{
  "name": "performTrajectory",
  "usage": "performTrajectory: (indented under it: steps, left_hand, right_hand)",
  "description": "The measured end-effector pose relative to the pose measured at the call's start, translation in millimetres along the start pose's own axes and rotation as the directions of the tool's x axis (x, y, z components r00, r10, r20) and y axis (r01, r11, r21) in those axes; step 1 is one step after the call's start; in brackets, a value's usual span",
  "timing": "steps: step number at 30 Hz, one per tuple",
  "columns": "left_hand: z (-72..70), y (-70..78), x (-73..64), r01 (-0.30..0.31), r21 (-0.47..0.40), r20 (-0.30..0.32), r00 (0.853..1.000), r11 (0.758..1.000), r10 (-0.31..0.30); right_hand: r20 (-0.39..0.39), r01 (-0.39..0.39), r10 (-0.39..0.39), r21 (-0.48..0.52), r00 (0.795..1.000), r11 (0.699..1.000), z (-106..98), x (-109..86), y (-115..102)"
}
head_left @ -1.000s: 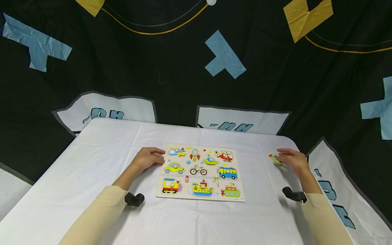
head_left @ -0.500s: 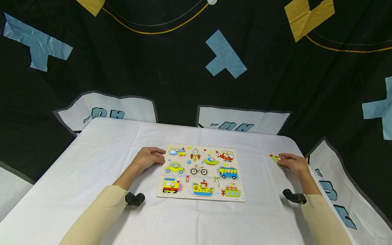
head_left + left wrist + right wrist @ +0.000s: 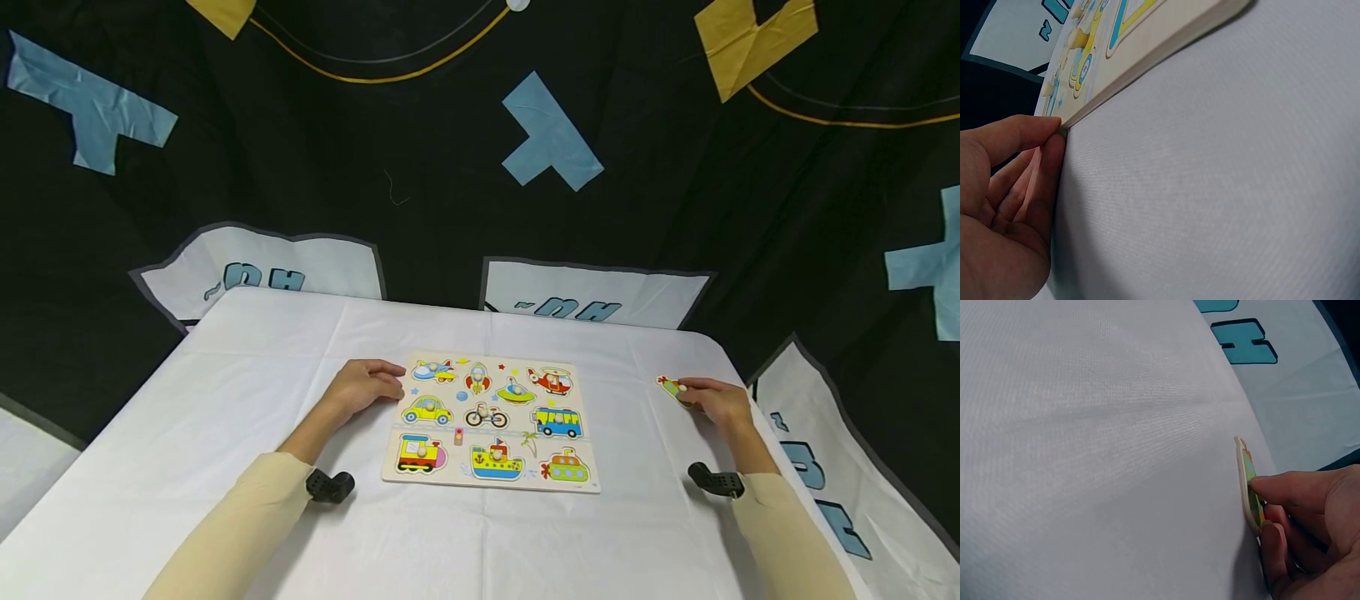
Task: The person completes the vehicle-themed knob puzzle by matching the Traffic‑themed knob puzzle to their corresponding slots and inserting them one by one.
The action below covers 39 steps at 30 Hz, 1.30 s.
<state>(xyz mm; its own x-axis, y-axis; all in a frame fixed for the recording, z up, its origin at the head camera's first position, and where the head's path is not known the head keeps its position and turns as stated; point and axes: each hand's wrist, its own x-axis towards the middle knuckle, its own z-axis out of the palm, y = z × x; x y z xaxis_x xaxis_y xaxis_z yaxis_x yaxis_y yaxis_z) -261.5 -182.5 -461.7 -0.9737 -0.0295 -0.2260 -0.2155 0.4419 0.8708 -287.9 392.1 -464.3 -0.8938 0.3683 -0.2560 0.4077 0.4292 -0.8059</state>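
A wooden puzzle board with knobbed vehicle pieces lies mid-table. My left hand rests at its left side with relaxed fingers; in the left wrist view the fingertips touch the board's edge. At the far right of the table, my right hand pinches a small green submarine puzzle piece with a red propeller. The right wrist view shows that submarine piece edge-on, fingertips at its face and near end, part of it hidden by the hand.
A white cloth covers the table. Behind it hangs a black curtain with blue and yellow patches. On the board's lower right, a printed submarine shows no knob, while the bus and boat have knobs.
My right hand has come down onto the submarine piece and its fingers have closed around it. The piece and the left hand stay in about the same place.
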Motion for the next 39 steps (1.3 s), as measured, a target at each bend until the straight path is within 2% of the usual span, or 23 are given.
performTrajectory:
  steps: [10,22,39]
  left_hand:
    - [0.5,-0.3,0.3,-0.009,0.009,0.0,1.0,1.0,0.009]
    - [0.5,0.5,-0.1,0.012,0.005,-0.002,1.0,1.0,-0.012]
    - [0.5,0.1,0.7,0.001,-0.013,-0.001,1.0,1.0,-0.001]
  right_hand:
    - [-0.048,-0.021,0.022,0.011,0.999,1.0,3.2,0.5,0.1]
    - [-0.041,-0.042,0.042,0.002,0.998,0.999,4.5,-0.3,-2.3]
    - [-0.061,-0.052,0.052,0.0,0.997,0.999,4.6,-0.3,-2.9]
